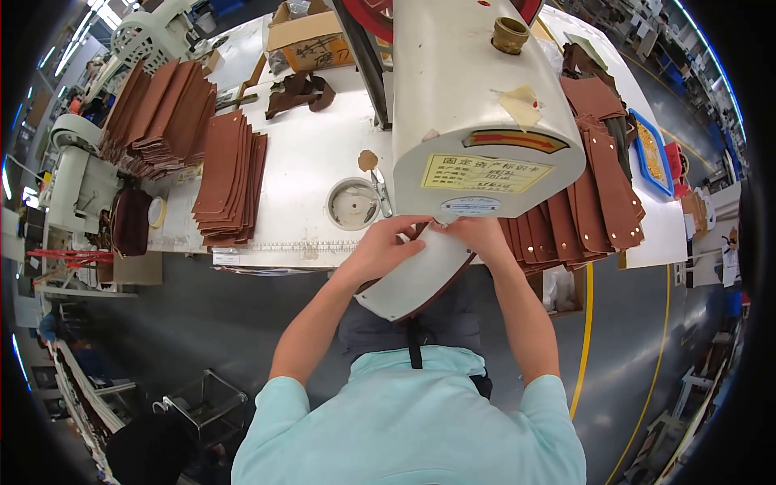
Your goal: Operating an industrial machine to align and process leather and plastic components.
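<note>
A long brown leather panel (412,279), pale side up, hangs over the table's front edge toward my body, below the rounded front of a big cream-coloured machine (485,105). On its left edge my left hand (386,249) is closed, with thumb and fingers pinching near the top end. My right hand (479,236) grips the panel's upper right side, its fingertips partly hidden beneath the machine head. Between the two hands, a small metal tip (444,217) shows under the machine. What happens at the panel's far end is covered by the head.
Stacked brown leather panels (229,178) lie left of my hands, with a taller stack (166,113) beyond. More panels with snaps (586,202) fan out at the right, beside a blue tray (672,187). A round metal plate (353,204), leather scraps (301,93) and a cardboard box (307,36) are on the table.
</note>
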A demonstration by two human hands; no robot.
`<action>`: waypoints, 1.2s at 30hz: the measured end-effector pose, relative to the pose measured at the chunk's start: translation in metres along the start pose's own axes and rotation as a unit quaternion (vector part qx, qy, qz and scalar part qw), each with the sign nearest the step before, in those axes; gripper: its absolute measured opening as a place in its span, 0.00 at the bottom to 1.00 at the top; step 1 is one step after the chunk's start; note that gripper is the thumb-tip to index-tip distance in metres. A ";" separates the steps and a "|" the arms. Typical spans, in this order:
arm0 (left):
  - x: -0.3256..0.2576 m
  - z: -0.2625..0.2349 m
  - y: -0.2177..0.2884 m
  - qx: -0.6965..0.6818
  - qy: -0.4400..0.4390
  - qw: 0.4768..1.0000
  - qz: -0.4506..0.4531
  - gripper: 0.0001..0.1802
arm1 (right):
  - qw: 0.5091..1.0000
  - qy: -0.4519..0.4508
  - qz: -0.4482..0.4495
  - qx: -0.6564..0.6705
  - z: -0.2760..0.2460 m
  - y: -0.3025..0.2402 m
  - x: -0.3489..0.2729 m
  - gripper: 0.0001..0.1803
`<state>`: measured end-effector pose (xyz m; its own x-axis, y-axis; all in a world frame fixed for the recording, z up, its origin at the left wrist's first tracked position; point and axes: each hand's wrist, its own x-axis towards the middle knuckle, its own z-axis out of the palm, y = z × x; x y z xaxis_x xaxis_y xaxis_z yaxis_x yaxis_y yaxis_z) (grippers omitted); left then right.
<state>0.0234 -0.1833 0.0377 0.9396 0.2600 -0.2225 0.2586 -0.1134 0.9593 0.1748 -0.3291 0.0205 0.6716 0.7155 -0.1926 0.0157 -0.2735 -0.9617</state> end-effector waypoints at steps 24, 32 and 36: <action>0.020 0.013 -0.011 -0.025 0.034 0.999 -0.033 0.22 | 0.958 -0.006 0.158 0.237 -0.039 0.043 -0.057 0.11; -0.001 0.011 -0.016 -0.159 0.057 0.982 -0.089 0.24 | 0.965 0.073 0.102 0.229 -0.021 0.026 -0.044 0.11; -0.011 -0.001 -0.004 -0.097 0.056 0.992 -0.053 0.25 | 0.984 0.014 0.115 0.134 -0.014 0.014 -0.016 0.13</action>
<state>0.0121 -0.1845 0.0367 0.8758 0.3667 -0.3139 0.2963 0.1051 0.9493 0.1745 -0.3531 0.0131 0.6550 0.6354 -0.4088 -0.3320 -0.2440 -0.9112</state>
